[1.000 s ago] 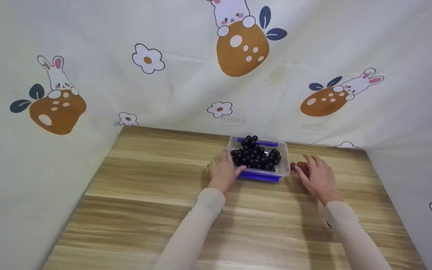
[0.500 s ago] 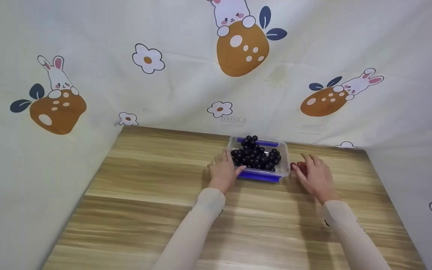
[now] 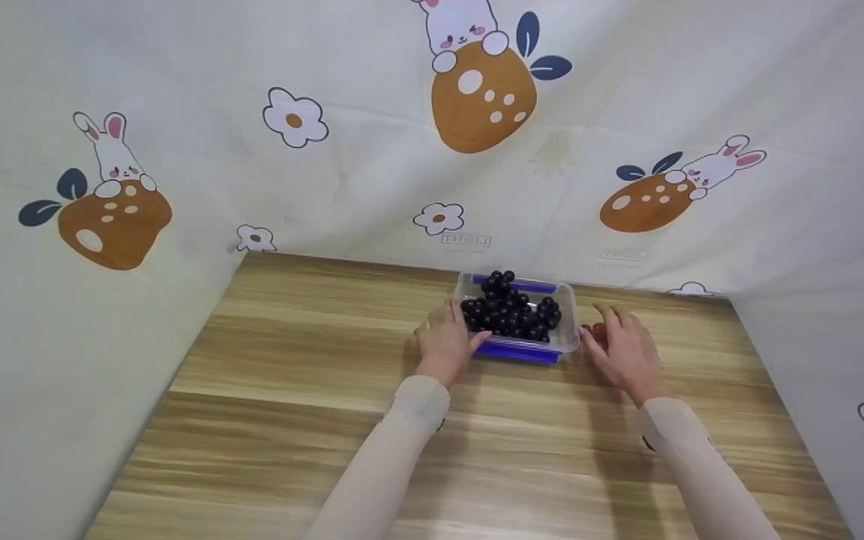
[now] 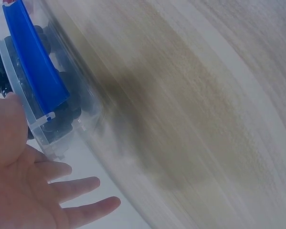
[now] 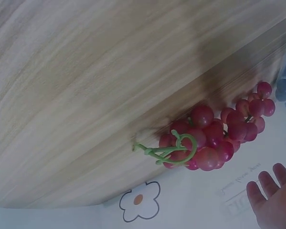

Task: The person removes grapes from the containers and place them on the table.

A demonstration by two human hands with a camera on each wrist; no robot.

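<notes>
A clear plastic container (image 3: 566, 300) with a blue latch (image 3: 516, 352) holds black grapes (image 3: 505, 311). My left hand (image 3: 445, 346) touches the container's near left corner. Its thumb is at the front rim and its other fingers lie along the left side; the left wrist view shows these fingers (image 4: 80, 191) straight and spread. Just right of the container, a bunch of red grapes (image 5: 214, 136) with a green stem (image 5: 164, 151) lies on the table. My right hand (image 3: 627, 349) is over this bunch, partly hiding it in the head view; the right wrist view shows its fingers (image 5: 268, 183) straight and apart from the grapes.
The wood-grain table (image 3: 312, 337) meets pale cloth walls (image 3: 357, 180) printed with rabbits and flowers at the back and sides. The container stands near the back wall, with the red grapes between it and the right wall.
My right hand has moved a little left, toward the container, and covers more of the red grapes in the head view. The left hand and container have stayed in place.
</notes>
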